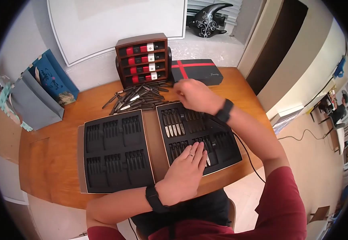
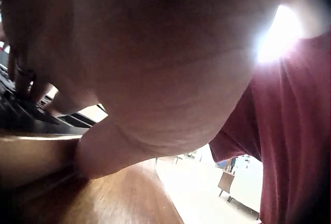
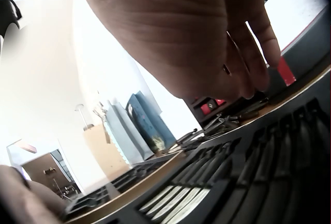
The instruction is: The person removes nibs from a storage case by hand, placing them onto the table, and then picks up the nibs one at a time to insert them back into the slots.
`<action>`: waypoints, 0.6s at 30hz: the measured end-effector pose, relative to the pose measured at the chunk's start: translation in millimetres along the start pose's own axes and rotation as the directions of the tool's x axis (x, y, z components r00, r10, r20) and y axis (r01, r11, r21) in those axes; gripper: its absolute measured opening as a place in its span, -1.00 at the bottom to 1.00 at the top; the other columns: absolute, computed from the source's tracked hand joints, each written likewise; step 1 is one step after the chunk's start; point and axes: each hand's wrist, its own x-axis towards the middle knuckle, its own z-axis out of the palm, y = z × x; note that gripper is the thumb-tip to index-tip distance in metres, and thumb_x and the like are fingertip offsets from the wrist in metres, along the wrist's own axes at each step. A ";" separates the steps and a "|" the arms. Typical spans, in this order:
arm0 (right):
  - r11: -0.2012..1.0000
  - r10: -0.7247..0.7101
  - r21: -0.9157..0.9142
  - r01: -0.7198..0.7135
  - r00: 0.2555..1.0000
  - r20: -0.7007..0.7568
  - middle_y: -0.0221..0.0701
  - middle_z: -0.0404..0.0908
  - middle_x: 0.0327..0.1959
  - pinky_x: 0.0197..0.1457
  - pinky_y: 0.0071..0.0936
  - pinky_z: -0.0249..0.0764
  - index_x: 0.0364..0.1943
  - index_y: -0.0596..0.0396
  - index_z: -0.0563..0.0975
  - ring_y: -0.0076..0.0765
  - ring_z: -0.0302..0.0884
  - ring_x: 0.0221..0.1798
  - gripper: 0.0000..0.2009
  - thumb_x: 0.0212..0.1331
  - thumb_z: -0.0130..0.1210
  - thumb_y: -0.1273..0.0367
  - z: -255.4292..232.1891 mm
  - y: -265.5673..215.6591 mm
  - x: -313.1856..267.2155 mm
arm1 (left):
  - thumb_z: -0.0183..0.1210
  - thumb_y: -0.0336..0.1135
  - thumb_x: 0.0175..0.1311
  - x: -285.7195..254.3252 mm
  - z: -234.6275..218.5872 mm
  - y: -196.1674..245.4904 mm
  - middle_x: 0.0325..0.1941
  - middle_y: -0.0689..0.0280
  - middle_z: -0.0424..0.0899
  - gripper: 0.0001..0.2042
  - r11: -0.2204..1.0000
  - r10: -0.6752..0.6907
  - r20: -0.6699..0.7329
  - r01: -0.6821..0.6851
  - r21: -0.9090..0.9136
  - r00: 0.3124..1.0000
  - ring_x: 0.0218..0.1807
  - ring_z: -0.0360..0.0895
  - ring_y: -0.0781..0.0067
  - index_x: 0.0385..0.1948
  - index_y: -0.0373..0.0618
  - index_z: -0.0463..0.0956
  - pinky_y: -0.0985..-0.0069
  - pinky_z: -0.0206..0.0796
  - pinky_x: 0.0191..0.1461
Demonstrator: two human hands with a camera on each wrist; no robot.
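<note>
My left hand lies with fingers outstretched over the lower part of the right black slotted tray, touching slim dark pieces set in it. One silver-ended piece shows beside its fingertips. Above the tray's far edge is my right hand, close to a loose pile of slim dark pieces. From the right wrist its fingers hang down loosely bent, with nothing visible between them. Several silver-ended pieces lie side by side in the tray's upper left section. The left tray has rows of slots.
Behind the pile stands a wooden rack with red, black and white items. Beside it is a black box with red ribbon. Gift bags stand at the left. A black cable runs past the table's right edge.
</note>
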 end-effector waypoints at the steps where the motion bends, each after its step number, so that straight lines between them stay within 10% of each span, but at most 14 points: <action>1: 1.000 0.014 -0.005 -0.014 1.000 -0.007 -0.04 0.72 -0.23 0.04 -0.01 0.59 -0.19 0.24 0.68 0.18 0.70 -0.06 -0.85 0.18 0.20 0.51 10.3 4.1 15.8 | 0.16 -0.27 0.10 0.9 0.6 -0.2 0.49 -0.37 0.34 -0.25 1.000 0.000 0.001 0.000 0.003 1.000 0.59 0.27 -0.23 0.36 -0.64 0.34 0.06 0.01 0.69; 18: 0.963 0.214 -0.200 -0.181 0.963 0.161 0.05 0.76 -0.26 0.02 -0.04 0.69 -0.32 0.27 0.73 0.19 0.77 -0.09 -0.80 -0.02 0.37 0.42 21.0 -14.0 60.3 | 0.25 -0.17 0.02 0.5 0.9 -3.9 0.46 -0.33 0.39 -0.18 0.999 -0.020 -0.015 0.019 -0.025 1.000 0.55 0.33 -0.17 0.35 -0.60 0.37 0.18 0.11 0.58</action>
